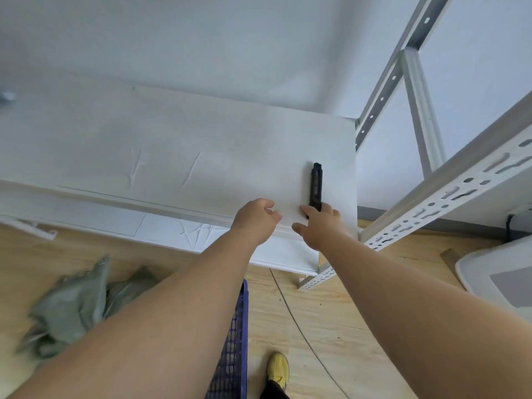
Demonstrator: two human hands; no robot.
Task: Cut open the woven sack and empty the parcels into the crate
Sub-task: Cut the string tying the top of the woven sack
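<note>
Right hand (319, 226) at the near end of the knife (315, 185) on the shelf (172, 156), fingers touching; grip unclear. Left hand (256, 218) loosely curled, empty. Sack (69, 306) crumpled on the floor, near left, beside the crate (233, 341). Probably emptied already, though no parcels are visible.

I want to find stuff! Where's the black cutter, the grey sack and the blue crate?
black cutter (315, 185), head view, middle of its handle.
grey sack (69, 306), head view, crumpled middle, on the floor.
blue crate (234, 341), head view, its slotted side wall.
</note>
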